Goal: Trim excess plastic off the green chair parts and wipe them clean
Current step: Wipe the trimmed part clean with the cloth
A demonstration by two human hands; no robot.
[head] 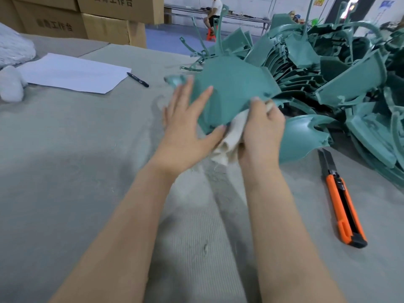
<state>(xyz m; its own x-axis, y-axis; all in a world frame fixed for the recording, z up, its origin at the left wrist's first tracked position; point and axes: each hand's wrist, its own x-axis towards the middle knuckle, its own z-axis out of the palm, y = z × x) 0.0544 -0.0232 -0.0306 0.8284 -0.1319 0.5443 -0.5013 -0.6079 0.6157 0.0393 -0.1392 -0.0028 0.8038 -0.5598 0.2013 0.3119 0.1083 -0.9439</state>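
I held the green chair part [231,90] tilted over the counter [87,149], just beside the pile of green parts [349,79]. My left hand [185,125] lay flat on it, fingers [201,98] spread wide to steady it. My right hand [262,132] curled round the cloth [229,138] at its lower edge, I judged for wiping. The knife [343,206] lay aside, so its trimming was probably finished. The part's underside and much of the cloth were hidden, and its far tip was blurred.

Bright, even indoor light, no glare. Soft shadows on worktop [65,162], lower left & centre. Fingertips [208,89] of left hand [185,127] motion-blurred. Wide-angle bend at edges; bkgd slightly soft.
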